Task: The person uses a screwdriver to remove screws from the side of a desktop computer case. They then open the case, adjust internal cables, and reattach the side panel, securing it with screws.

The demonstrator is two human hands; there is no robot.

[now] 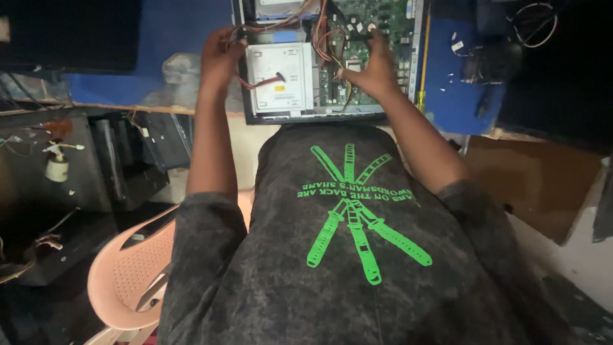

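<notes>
— Where are your hands right now?

— Both are inside the open computer case (255, 118), which lies at the near edge of the blue surface (453, 96). My left hand (220, 61) is curled around the bundle of coloured wires (246, 32) beside the silver drive bay (281, 76). My right hand (373, 67) is spread over the green motherboard (377, 22), fingertips pressing down on it, gripping nothing.

— How do you handle it well?

— I'd judge a grip on the plugs rather than the wires is best, with the board steadied.

— Room to move?

— Tight. The case's metal walls hem in both wrists. The near edge sits against my chest; a yellow-handled screwdriver (424, 51) lies along the right wall, and a pink plastic chair (128, 268) is at my left.
</notes>
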